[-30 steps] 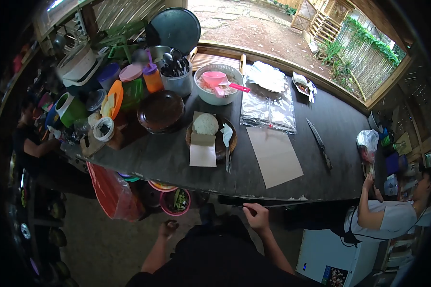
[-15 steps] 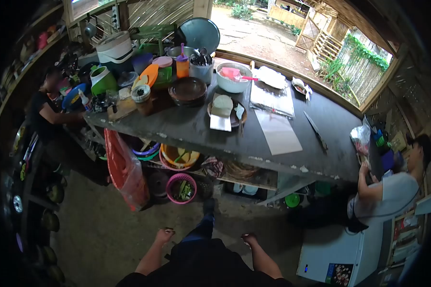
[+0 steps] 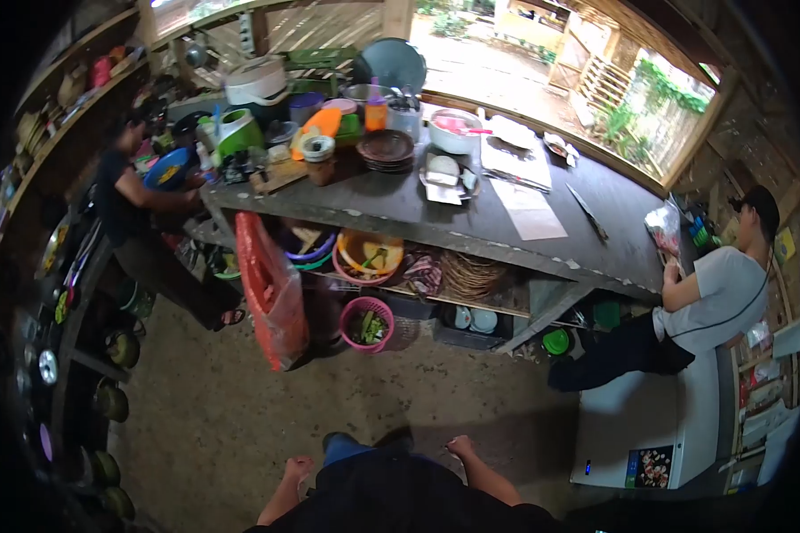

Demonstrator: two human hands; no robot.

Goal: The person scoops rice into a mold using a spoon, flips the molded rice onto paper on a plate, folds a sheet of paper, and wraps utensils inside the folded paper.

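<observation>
My left hand [image 3: 299, 468] hangs low beside my dark clothing, its fingers curled in and nothing visible in it. On the other side, my right hand [image 3: 460, 446] is also held low, fingers curled, with no object showing. Both are over the bare floor and touch nothing. Ahead of them stands a long dark table [image 3: 347, 197]. It bears a plate with a white item [image 3: 443, 171], stacked brown plates [image 3: 387, 147], a white bowl [image 3: 454, 133], white sheets [image 3: 529, 210] and a knife [image 3: 587, 211].
A red plastic bag [image 3: 268, 302] hangs from the table's front. Beside it, a pink basket [image 3: 367, 324] sits on the floor. One person [image 3: 133, 195] works at the left, another [image 3: 716, 289] at the table's right end. A white chest freezer [image 3: 631, 417] stands at the right.
My view has shifted back from the table, and more floor shows. Both hands remain low at my sides. The person at left now shows more fully beside a blue bowl.
</observation>
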